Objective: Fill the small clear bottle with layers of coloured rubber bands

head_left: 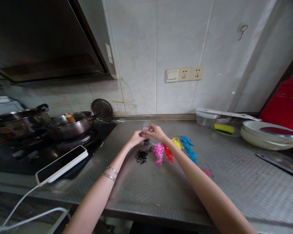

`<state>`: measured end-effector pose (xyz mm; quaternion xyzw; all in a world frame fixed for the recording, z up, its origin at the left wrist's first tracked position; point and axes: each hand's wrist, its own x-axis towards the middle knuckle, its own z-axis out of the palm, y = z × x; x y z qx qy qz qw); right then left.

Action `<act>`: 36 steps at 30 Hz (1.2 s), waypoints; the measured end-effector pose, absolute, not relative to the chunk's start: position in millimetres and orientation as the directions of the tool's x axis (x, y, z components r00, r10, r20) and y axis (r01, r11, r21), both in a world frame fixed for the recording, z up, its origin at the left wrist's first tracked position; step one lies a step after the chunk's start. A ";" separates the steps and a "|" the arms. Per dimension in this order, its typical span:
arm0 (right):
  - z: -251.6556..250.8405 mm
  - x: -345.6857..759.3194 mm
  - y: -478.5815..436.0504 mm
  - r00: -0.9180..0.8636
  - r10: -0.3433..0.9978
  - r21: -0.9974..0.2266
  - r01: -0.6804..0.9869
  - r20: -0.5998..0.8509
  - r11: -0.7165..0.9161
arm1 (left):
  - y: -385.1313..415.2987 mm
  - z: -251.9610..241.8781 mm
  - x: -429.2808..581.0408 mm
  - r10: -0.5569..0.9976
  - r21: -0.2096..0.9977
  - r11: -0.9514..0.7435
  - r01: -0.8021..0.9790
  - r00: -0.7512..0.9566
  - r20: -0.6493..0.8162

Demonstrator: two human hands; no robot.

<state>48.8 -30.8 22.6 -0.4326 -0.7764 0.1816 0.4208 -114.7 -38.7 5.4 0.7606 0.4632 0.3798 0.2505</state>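
Together: left hand (136,138), right hand (157,132), jar (146,126)

Between your left hand (136,138) and right hand (157,132) sits a small clear glassy object (146,126), too small for you to tell what it is or which fingers truly grip it. The big steel pot (12,122) is cut by the left edge, the white cable (46,213) runs out at the bottom-left corner, and the red panel (285,104) and dark flat strip (280,162) leave at the right edge. The tiny reddish speck (207,172) by your right forearm is unreadable.
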 end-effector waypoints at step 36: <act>7.8 23.4 -112.8 -0.757 0.621 -0.150 0.603 0.203 0.784 | -54.2 21.2 -127.3 0.910 0.855 -0.335 0.396 0.371 0.185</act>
